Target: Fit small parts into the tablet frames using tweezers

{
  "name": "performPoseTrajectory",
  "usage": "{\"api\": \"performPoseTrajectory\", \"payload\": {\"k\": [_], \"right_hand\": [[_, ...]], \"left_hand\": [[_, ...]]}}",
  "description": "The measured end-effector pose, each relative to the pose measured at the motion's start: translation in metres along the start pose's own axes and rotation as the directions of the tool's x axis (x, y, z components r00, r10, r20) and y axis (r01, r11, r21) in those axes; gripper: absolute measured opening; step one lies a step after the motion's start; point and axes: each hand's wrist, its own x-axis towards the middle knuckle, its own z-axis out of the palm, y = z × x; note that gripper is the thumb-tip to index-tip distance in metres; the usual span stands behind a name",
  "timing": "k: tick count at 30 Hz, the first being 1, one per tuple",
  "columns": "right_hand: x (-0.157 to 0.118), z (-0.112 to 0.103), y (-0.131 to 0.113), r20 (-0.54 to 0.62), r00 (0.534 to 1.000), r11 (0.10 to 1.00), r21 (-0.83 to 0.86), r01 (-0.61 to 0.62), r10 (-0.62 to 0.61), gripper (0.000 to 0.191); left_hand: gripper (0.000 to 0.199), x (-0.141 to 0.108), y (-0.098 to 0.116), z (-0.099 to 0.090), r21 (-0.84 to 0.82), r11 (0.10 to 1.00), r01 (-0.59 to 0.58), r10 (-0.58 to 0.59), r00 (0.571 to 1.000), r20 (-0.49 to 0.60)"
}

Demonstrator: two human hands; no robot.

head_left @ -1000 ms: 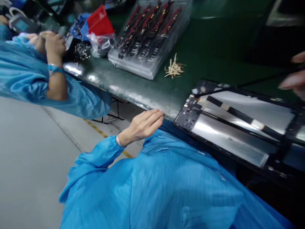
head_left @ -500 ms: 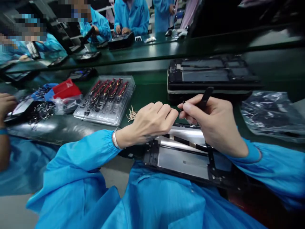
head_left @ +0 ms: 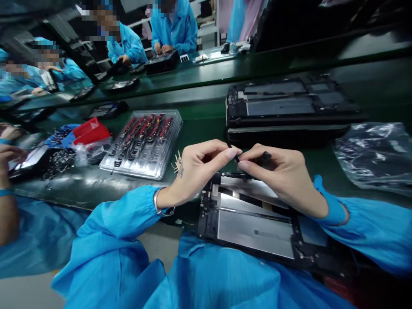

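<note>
Over open tablet point(head_left: 255, 246), L hand point(head_left: 195, 171) now thumb-side up.

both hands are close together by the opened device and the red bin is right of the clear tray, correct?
Not quite: the head view shows the red bin to the left of the clear tray, not the right. The left hand and right hand are indeed close together by the opened device.

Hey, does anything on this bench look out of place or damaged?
One thing: pale strips lie in a loose heap on the bench between the clear plastic tray and the left hand, looking like stray scraps. No damage plainly shows on the opened tablet-like device, though the right hand covers part of it.
</note>
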Motion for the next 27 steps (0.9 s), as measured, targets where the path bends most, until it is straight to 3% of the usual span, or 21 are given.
{"api": "performPoseTrajectory", "payload": {"k": [3, 6, 8, 13, 20, 27], "right_hand": [[-0.008, -0.004, -0.001, -0.019, 1.0, 0.999, -0.048, 0.009, -0.01, 0.015], [-0.018, -0.019, -0.003, 0.005, 0.998, 0.986, -0.159, -0.054, 0.056, 0.017], [-0.024, -0.032, -0.001, 0.085, 0.987, 0.962, -0.249, -0.111, 0.136, 0.018], [-0.041, -0.064, 0.012, 0.234, 0.936, 0.908, -0.387, -0.158, 0.263, 0.019], [-0.055, -0.089, 0.025, 0.231, 0.869, 0.817, -0.505, -0.277, 0.438, 0.024], [-0.051, -0.094, 0.029, 0.206, 0.826, 0.738, -0.594, -0.32, 0.524, 0.025]], "left_hand": [[0.022, -0.009, 0.0, 0.0, 0.046, 0.997, -0.057, 0.054, 0.997, 0.051], [0.025, -0.018, -0.006, -0.007, 0.184, 0.968, -0.172, 0.123, 0.96, 0.251], [0.025, -0.021, -0.013, -0.011, 0.277, 0.929, -0.244, 0.129, 0.918, 0.376], [0.024, -0.025, -0.027, -0.016, 0.407, 0.847, -0.343, 0.147, 0.886, 0.439], [0.019, -0.022, -0.038, -0.009, 0.356, 0.81, -0.466, 0.226, 0.808, 0.544], [0.024, -0.022, -0.051, 0.003, 0.217, 0.878, -0.427, 0.168, 0.699, 0.696]]}}
